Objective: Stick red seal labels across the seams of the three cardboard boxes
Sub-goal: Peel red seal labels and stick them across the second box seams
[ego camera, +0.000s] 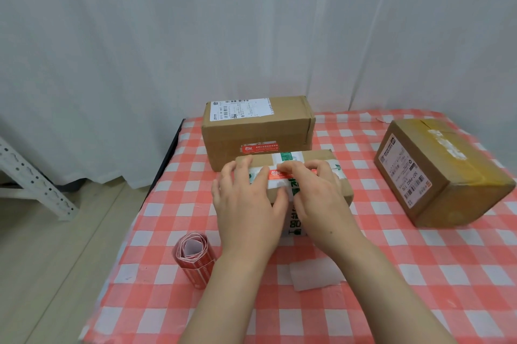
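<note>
Both left hand and right hand press red label onto box.

Biggest open lane is the bare cloth between the middle box and the right box, those two sit well apart. The front strip is mostly open too, just a flat paper slip and the roll standing front left. No passing behind the middle box: the far box sits just behind it, with the curtain beyond. Its top is taken by the left hand and right hand.
</note>
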